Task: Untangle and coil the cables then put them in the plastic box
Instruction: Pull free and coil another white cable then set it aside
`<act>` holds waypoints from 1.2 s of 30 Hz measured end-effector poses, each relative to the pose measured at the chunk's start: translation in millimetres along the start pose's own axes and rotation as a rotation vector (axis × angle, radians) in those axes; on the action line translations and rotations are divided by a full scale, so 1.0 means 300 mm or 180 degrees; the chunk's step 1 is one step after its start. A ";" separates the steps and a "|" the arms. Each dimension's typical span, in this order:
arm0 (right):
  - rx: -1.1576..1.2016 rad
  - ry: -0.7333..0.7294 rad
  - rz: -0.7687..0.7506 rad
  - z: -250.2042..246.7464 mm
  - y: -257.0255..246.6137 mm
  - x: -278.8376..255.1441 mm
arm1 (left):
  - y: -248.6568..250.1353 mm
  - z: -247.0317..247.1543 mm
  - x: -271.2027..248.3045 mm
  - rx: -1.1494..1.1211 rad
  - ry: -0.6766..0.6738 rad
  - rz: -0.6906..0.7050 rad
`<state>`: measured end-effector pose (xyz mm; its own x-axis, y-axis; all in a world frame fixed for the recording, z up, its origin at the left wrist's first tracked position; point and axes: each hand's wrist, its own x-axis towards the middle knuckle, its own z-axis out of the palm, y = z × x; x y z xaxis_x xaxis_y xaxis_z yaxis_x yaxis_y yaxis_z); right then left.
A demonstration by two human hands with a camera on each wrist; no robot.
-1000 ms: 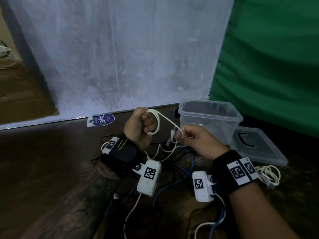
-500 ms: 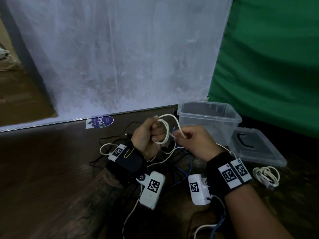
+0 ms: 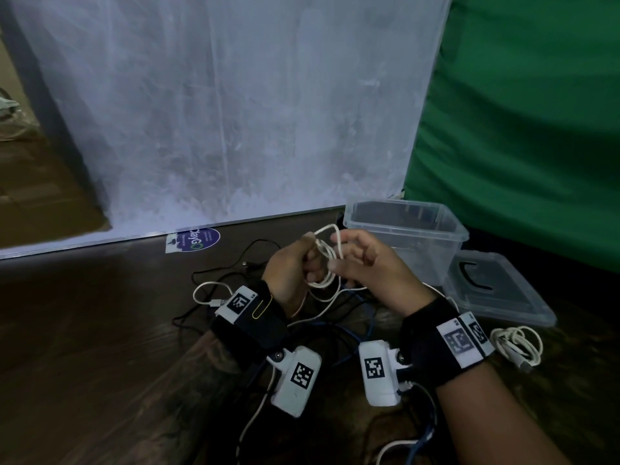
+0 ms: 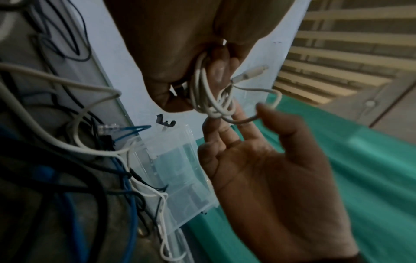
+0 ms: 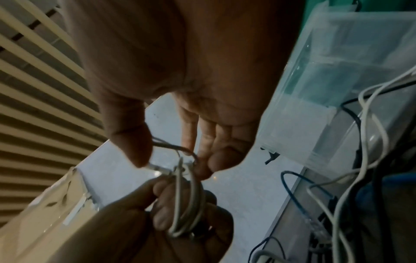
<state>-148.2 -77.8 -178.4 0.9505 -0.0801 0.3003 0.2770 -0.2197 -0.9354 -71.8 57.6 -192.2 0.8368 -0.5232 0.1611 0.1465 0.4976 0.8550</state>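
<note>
My left hand [image 3: 297, 265] is raised above the floor and grips a small coil of white cable [image 3: 323, 263] in its curled fingers. The coil's plug end [image 4: 249, 74] sticks out past that hand in the left wrist view. My right hand [image 3: 350, 251] is close beside it with fingers spread and fairly straight. Its fingertips [image 4: 236, 113] touch a loose loop of the same cable. The clear plastic box [image 3: 446, 229] stands open just behind the right hand, with nothing visible inside it.
The box's lid [image 3: 500, 293] lies flat to the right of the box. A second coiled white cable [image 3: 518, 344] lies in front of the lid. Tangled blue, black and white cables [image 3: 339, 330] cover the floor under my wrists. A white panel and green cloth stand behind.
My right hand has moved in to the left hand and opened from its pinch on the cable end. The white cable now hangs in a tighter coil in the left hand.
</note>
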 end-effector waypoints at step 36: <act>0.0625 0.2354 -0.0771 -0.179 -0.017 0.012 | -0.045 -0.025 -0.011 0.0759 -0.0516 -0.0798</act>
<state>-153.6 -129.3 -162.6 0.5403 -0.6907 0.4806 0.5487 -0.1439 -0.8236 -72.5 57.8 -207.9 0.6935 -0.7204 -0.0081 0.1934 0.1752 0.9654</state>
